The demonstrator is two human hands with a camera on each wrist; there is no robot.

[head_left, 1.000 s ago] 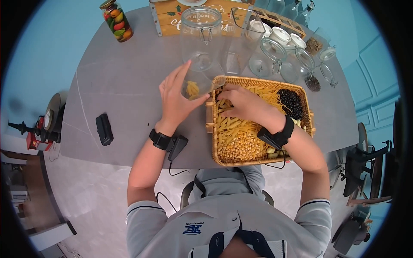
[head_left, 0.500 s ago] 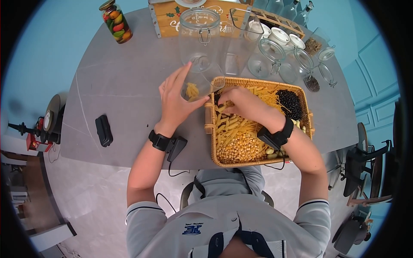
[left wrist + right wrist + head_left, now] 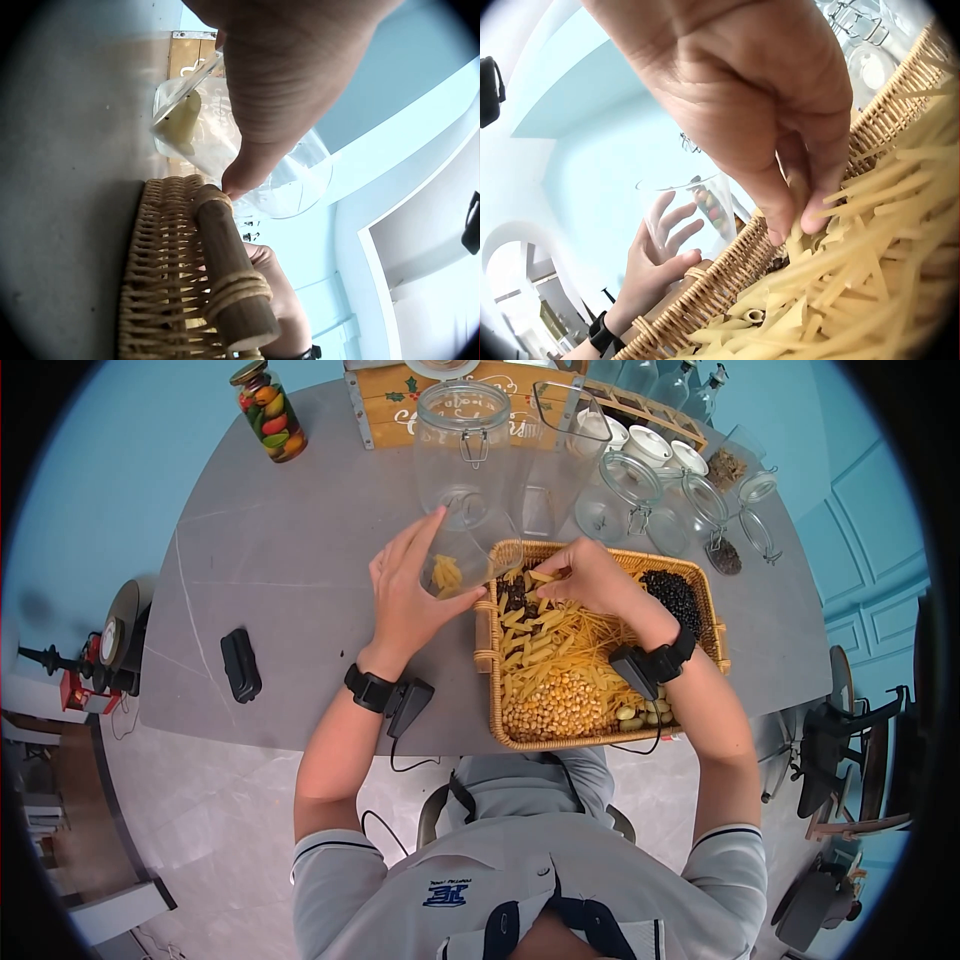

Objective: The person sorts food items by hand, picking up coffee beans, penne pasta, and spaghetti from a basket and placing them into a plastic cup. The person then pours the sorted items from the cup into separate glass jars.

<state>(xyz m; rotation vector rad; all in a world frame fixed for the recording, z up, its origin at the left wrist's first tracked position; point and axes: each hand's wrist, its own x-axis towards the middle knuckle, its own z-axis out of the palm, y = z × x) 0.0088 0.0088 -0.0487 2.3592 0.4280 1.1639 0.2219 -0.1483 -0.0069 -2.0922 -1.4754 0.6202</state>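
Note:
My left hand [image 3: 405,590] holds a clear cup [image 3: 482,552], tilted beside the left end of a wicker basket [image 3: 490,695]. A few penne pieces [image 3: 446,572] lie inside the cup. Over the back left of the basket, my right hand [image 3: 595,582] reaches down and pinches penne [image 3: 796,232] between thumb and fingertips. Around it lie loose penne [image 3: 528,652], long thin noodles [image 3: 585,632] and some dark bits [image 3: 517,596]. Corn kernels [image 3: 555,702] fill the basket's near part, and black beans [image 3: 668,598] its far right corner.
Behind the basket stand a large clip-top jar [image 3: 465,470], a tall clear container [image 3: 570,435] and several open glass jars [image 3: 605,510]. A wooden crate [image 3: 400,405] is at the back. A jar of colourful contents [image 3: 272,415] and a black case [image 3: 241,664] sit to the left.
My right hand has lifted a little and shifted right and back in the basket, uncovering dark bits at the left end. My left hand and the cup have stayed nearly still.

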